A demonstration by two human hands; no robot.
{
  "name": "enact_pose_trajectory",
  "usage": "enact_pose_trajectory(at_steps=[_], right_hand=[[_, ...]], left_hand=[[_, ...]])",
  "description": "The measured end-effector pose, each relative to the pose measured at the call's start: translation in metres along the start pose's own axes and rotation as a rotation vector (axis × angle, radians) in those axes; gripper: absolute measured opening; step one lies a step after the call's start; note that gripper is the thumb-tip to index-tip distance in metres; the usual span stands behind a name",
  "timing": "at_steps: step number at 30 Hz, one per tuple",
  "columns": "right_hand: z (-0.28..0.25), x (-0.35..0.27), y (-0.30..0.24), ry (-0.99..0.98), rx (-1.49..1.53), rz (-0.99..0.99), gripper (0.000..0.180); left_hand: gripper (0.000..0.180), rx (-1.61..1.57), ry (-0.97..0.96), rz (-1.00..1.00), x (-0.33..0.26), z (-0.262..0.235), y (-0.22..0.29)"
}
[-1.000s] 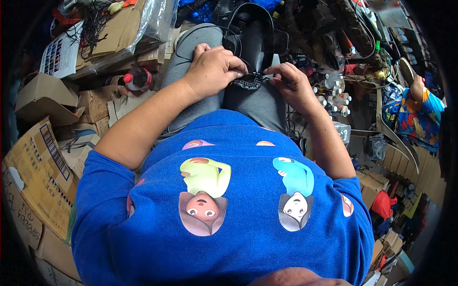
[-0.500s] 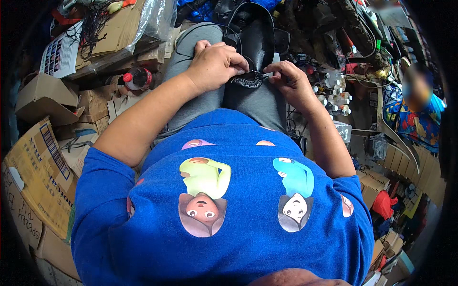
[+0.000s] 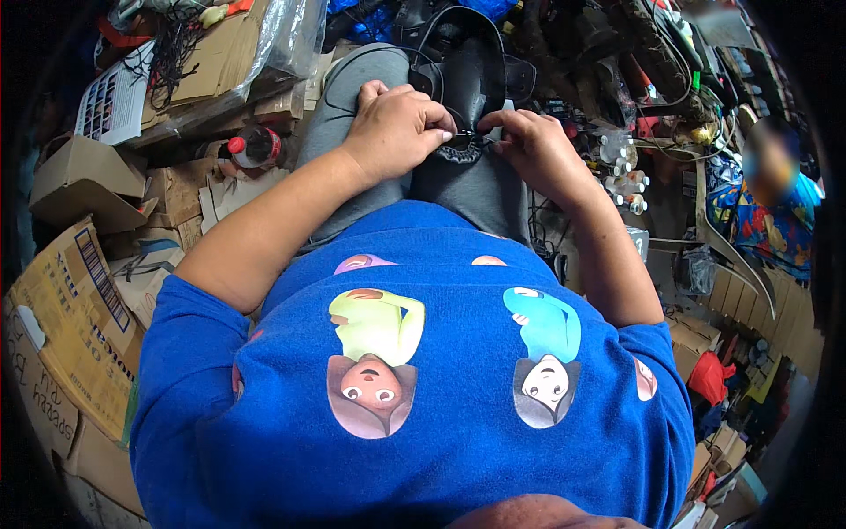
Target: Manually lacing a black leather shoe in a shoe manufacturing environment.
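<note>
Between my thighs lies a black shoe-like piece (image 3: 464,84) with a smooth, glossy surface. Its end nearest me has a gathered, ridged rim (image 3: 459,156). My left hand (image 3: 398,122) is closed in a pinch at the left of that rim, with a thin black cord (image 3: 330,75) running to its fingertips. That cord loops loosely over my left thigh. On the rim's other side my right hand (image 3: 536,150) pinches too, thumb against forefinger, seemingly on the cord's dark strand; the fingers partly hide it. A wide black band (image 3: 500,44) arches around the piece's far end.
To the left are cardboard boxes (image 3: 84,181), flat cardboard under clear plastic, and a dark bottle with a red cap (image 3: 254,146). Small white-capped bottles (image 3: 627,183) stand at the right, near a curved strip (image 3: 736,256). Another person in patterned clothing (image 3: 775,216) is at far right.
My right hand has shifted slightly inward, its fingertips now nearer the left ones at the rim. The cord loop over my left thigh has moved a little. Both hands keep their pinch.
</note>
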State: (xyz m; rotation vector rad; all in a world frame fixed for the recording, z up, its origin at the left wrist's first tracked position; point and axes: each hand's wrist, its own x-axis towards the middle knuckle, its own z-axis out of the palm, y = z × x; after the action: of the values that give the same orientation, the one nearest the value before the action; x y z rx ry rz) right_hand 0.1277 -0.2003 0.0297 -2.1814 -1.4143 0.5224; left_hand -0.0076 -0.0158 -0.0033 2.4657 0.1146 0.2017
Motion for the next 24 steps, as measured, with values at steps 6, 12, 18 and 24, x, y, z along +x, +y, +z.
enact_pose_trajectory(at_steps=[6, 12, 18, 24], right_hand=[[0.006, -0.001, 0.006, 0.030, 0.077, -0.017, 0.034], [0.006, -0.004, 0.000, 0.051, 0.094, 0.010, 0.032], [0.007, -0.012, -0.011, 0.129, -0.001, -0.022, 0.033], [0.010, -0.011, -0.009, 0.107, 0.003, 0.034, 0.036]], left_hand=[[0.008, -0.031, 0.008, -0.056, -0.001, -0.002, 0.008], [0.010, -0.083, -0.046, -0.131, 0.002, -0.004, 0.010], [0.010, -0.022, 0.016, -0.112, -0.004, -0.009, 0.020], [0.009, 0.053, 0.099, 0.006, -0.003, -0.008, 0.022]])
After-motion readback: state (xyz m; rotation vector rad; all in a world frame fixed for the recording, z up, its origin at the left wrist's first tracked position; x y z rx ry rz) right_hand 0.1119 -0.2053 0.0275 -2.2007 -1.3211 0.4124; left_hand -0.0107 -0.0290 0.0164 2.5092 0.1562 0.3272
